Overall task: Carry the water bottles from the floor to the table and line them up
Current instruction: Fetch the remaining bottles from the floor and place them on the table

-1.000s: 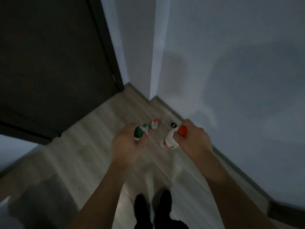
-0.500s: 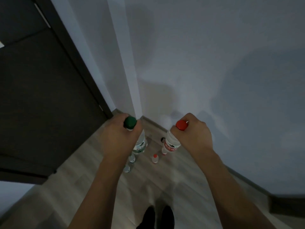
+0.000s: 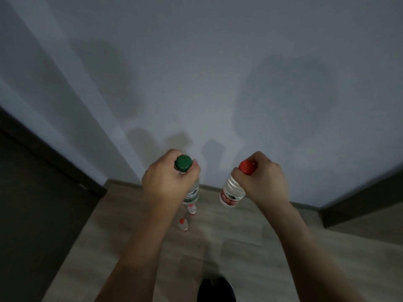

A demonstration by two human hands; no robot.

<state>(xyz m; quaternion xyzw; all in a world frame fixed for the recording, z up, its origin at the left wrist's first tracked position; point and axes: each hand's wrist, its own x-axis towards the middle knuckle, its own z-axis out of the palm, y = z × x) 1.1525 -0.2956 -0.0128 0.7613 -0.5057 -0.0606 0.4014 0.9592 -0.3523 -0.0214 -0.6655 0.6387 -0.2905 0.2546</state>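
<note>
My left hand (image 3: 168, 182) grips the neck of a green-capped water bottle (image 3: 193, 194), which hangs upright well above the floor. My right hand (image 3: 263, 179) grips a red-capped water bottle (image 3: 232, 194) with a red label just under its cap, also lifted. Below them two small red-capped bottles (image 3: 183, 224) (image 3: 192, 209) still stand on the wooden floor (image 3: 250, 236) near the wall. The table is not in view.
A pale wall (image 3: 218, 83) fills the view ahead. A dark door (image 3: 32, 203) stands at the left and a dark panel (image 3: 366, 199) at the right. My dark shoes (image 3: 214, 289) show at the bottom edge.
Both hands have lifted their bottles from floor level up to about waist height. The view has tilted up toward the wall, and the door has slid left.
</note>
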